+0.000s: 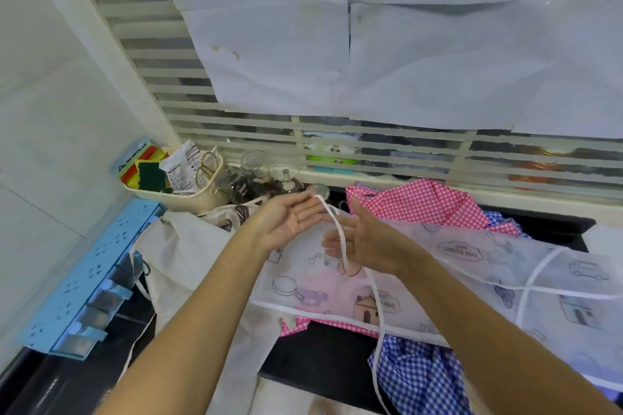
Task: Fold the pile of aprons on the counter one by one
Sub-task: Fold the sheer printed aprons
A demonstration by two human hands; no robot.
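Two: left hand point(290, 219), right hand point(367, 242) touch strap point(373, 286) | cream apron point(188, 263) overhangs counter point(320, 354) edge

I saw the glossy black counter point(320, 357) carrying a cream cloth apron point(188, 263) at its left, a pink-and-white checked apron point(424, 202) toward the back and a blue-and-white checked apron point(418, 377) at the front edge. A cream plastic basket point(192, 200), clear drinking glasses point(256, 172) and a light blue plastic drawer box point(84, 280) stood at the left.

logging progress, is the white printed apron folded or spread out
Spread out: the apron lies flat across the counter over a pink checked apron, with no fold in view.
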